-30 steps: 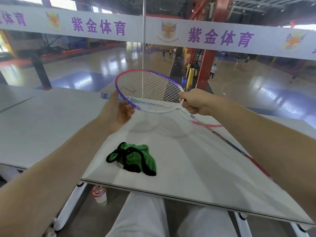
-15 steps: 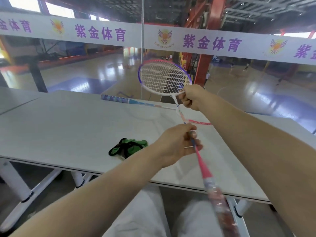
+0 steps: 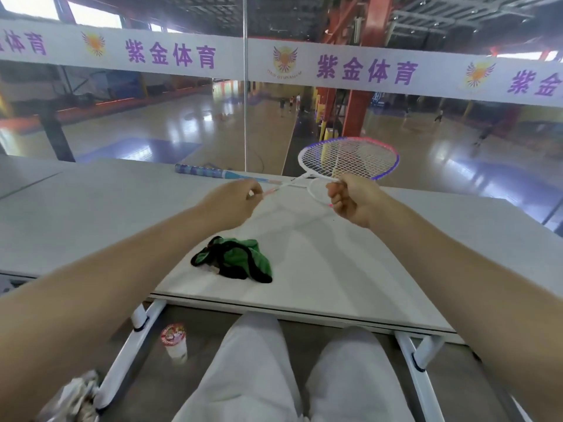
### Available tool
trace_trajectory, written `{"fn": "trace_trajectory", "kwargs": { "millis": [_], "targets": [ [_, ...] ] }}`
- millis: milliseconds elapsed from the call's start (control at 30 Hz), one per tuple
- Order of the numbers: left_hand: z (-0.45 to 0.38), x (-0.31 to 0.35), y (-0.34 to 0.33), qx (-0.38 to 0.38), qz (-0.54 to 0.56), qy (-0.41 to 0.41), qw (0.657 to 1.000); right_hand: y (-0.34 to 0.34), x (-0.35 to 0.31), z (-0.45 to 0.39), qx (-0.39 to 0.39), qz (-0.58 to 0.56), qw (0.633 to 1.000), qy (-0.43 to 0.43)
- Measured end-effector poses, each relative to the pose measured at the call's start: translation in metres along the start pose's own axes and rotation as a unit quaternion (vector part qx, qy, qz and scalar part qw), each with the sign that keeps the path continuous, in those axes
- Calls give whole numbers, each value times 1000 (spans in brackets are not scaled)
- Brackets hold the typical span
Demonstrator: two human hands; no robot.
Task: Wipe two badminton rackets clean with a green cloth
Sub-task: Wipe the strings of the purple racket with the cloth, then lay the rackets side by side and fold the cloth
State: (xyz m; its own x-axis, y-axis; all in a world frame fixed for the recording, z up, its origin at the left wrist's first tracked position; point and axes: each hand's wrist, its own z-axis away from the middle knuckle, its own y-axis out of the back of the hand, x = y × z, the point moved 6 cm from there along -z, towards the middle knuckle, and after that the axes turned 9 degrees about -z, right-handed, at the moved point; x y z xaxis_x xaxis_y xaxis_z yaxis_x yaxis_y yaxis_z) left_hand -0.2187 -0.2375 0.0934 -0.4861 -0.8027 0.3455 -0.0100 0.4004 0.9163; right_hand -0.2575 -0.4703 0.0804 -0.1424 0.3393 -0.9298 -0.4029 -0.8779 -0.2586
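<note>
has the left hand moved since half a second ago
Yes. The left hand went from the middle of the held racket's shaft, right of the crumpled green cloth, to a spot above the cloth, pinching a shaft near the far racket's blue-wrapped handle.

Both bare forearms extended forward. Left hand (image 3: 232,200) fingers curled, pinching thin white-and-pink racket shaft (image 3: 275,189). Right hand (image 3: 353,198) fisted around white racket frame (image 3: 316,177), knuckles toward left.
</note>
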Motion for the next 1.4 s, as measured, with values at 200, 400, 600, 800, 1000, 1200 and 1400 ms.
{"fn": "trace_trajectory", "kwargs": {
  "millis": [200, 400, 600, 800, 1000, 1200, 1400],
  "targets": [
    [-28, -15, 3, 36, -170, -76, 982, 4, 27, 21, 21, 98, 994, 49],
    [-50, -18, -17, 44, -213, -145, 965, -67, 74, 53, -177, 474, 809, 300],
    [-68, -12, -25, 38, -165, -189, 967, -133, 137, 57, -350, 567, 648, 369],
    [-81, -12, -46, 8, -130, -207, 970, -71, 119, 50, -297, 523, 721, 344],
    [-92, -11, -75, -19, -113, -237, 965, -20, 108, 53, -231, 524, 742, 348],
    [-100, -11, -89, -33, -104, -249, 962, -33, 108, 51, -241, 537, 734, 339],
    [-99, -25, -95, -54, -102, -252, 961, -39, 114, 48, -302, 489, 759, 305]
  ]
}}
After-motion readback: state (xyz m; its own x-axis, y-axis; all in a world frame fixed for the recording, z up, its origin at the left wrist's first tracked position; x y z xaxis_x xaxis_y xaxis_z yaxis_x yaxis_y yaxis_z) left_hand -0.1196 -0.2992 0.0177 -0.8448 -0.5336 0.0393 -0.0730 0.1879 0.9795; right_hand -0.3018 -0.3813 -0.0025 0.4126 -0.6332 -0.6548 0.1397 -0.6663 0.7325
